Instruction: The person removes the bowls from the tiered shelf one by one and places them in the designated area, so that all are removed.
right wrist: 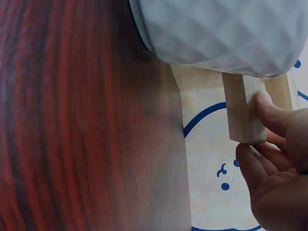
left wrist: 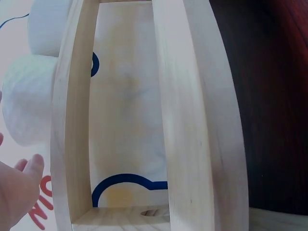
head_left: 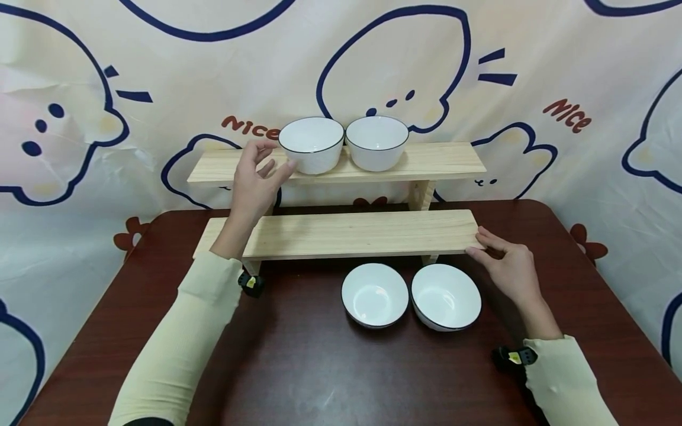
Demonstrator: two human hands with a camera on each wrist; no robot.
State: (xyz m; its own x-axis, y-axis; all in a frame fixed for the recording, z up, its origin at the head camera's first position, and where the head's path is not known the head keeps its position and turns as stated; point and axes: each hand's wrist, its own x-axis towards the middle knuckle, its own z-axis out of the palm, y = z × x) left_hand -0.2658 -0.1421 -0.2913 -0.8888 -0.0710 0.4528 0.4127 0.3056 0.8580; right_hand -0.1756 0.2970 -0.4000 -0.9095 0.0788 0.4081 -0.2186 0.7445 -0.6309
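Observation:
On the upper tier of a two-tier wooden shelf (head_left: 335,229), two white bowls with dark rims stand side by side: a left bowl (head_left: 311,139) and a right bowl (head_left: 377,141). My left hand (head_left: 256,180) is beside the left bowl, fingers spread and loosely bent, thumb tip close to its wall. A small gap shows between thumb and bowl in the left wrist view. My right hand (head_left: 508,266) pinches the right end of the lower board (right wrist: 248,110), thumb on its front edge. Just before the lower tier, two more white bowls, one left (head_left: 375,296) and one right (head_left: 446,297), sit on the table.
The dark red-brown wooden table (head_left: 319,378) reaches back to a cloth backdrop (head_left: 256,77) with blue cartoon outlines. The upper tier stands behind and above the lower one on wooden supports (head_left: 421,195). In the right wrist view, a faceted bowl (right wrist: 226,33) overlaps the board.

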